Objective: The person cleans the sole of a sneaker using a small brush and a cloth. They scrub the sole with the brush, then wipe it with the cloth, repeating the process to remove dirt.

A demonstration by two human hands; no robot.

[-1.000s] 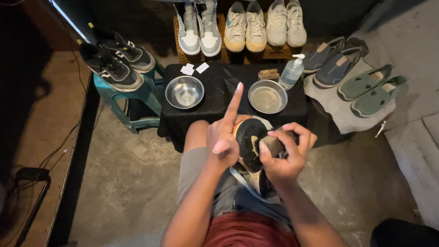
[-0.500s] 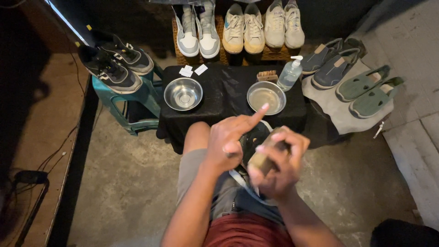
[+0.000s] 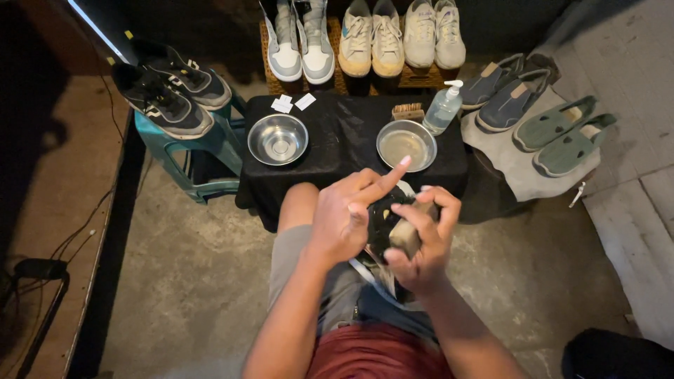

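Gripping brush [image 3: 406,235] in right hand [image 3: 421,245], left hand [image 3: 344,217] steadying shoe [image 3: 382,217] on lap (index finger out). Shoe looks light, sole stiff, upper soft; hold by the sole.

Both forearms rise from the bottom edge and meet near the middle of the view, over the lap. The left hand [image 3: 342,223] is half curled, its index finger stretched out straight toward 1 o'clock, the other fingers folded in toward the palm. The right hand [image 3: 420,242] sits just beside it at 3 o'clock, its fingers [image 3: 444,210] bent round in a grip, thumb tucked toward the left hand.
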